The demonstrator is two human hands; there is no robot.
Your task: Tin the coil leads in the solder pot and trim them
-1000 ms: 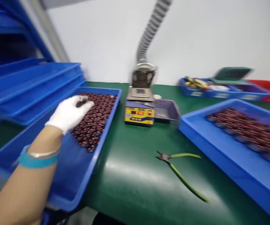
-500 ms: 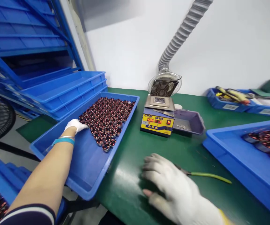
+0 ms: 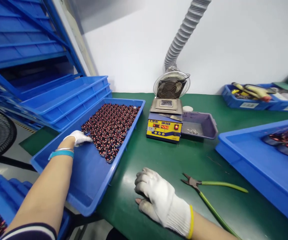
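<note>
Left hand (image 3: 77, 137) fingers curled on coils (image 3: 111, 125) in left-centre blue tray (image 3: 88, 176); right hand (image 3: 157, 196) open, flat on green mat (image 3: 184, 156) bottom-centre, beside cutters (image 3: 209, 195).

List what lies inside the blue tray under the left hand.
The blue tray holds packed rows of small copper-wound coils filling its far half; the near half is bare. The gloved left hand rests at the coils' edge, hiding any beneath it.

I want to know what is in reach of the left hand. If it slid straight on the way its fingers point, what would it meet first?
The left hand points at the copper-wound coils in the blue tray. It would meet the nearest coils at the cluster's near-left edge; its fingertips look already at them, though contact is unclear.
</note>
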